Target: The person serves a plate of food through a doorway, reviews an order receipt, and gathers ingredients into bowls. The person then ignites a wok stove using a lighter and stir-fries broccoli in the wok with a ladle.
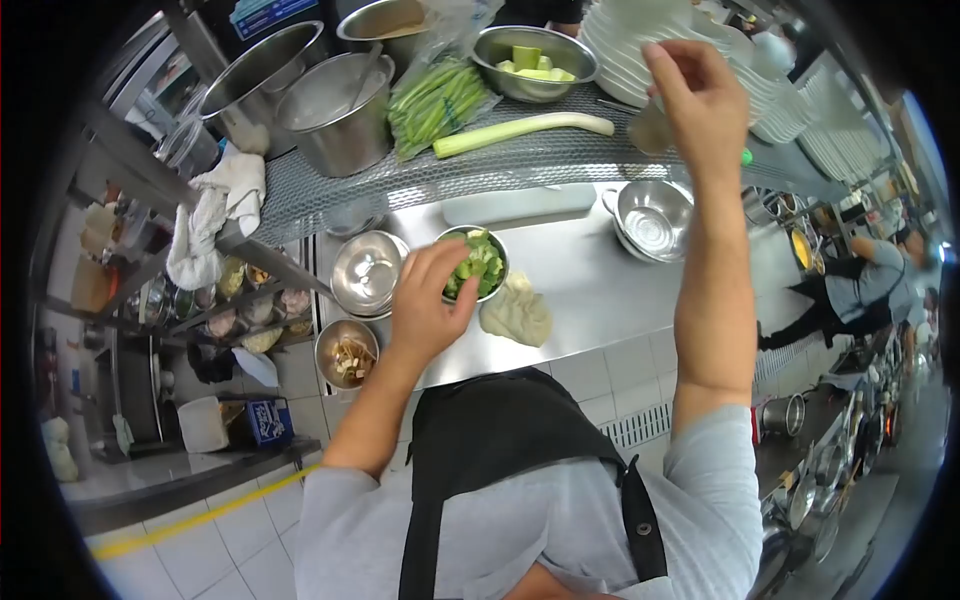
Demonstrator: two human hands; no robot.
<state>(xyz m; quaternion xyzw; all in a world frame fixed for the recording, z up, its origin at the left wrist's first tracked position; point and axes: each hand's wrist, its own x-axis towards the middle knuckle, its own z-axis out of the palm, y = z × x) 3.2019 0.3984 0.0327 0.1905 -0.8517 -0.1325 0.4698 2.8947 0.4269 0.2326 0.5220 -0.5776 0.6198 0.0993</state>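
Note:
My left hand [430, 305] is open, fingers and thumb apart, at the left rim of a metal bowl of cut green vegetables [480, 265]. It partly covers that bowl; whether it touches is unclear. My right hand [705, 95] is raised at the upper shelf, thumb tip and fingertips close together as in a pinch. Anything between them is too small to make out. Just below and left of it is a blurred, translucent container [652, 130]. A crumpled pale cloth or plastic bag [518, 312] lies right of the vegetable bowl.
The mesh shelf [340, 200] holds a pale green stalk [525, 133], bagged green beans [437, 100], a bowl of cut vegetables [535, 85], metal pots [335, 125] and stacked white plates [625, 45]. Metal bowls [655, 225] stand below. Another person [870, 285] is at right.

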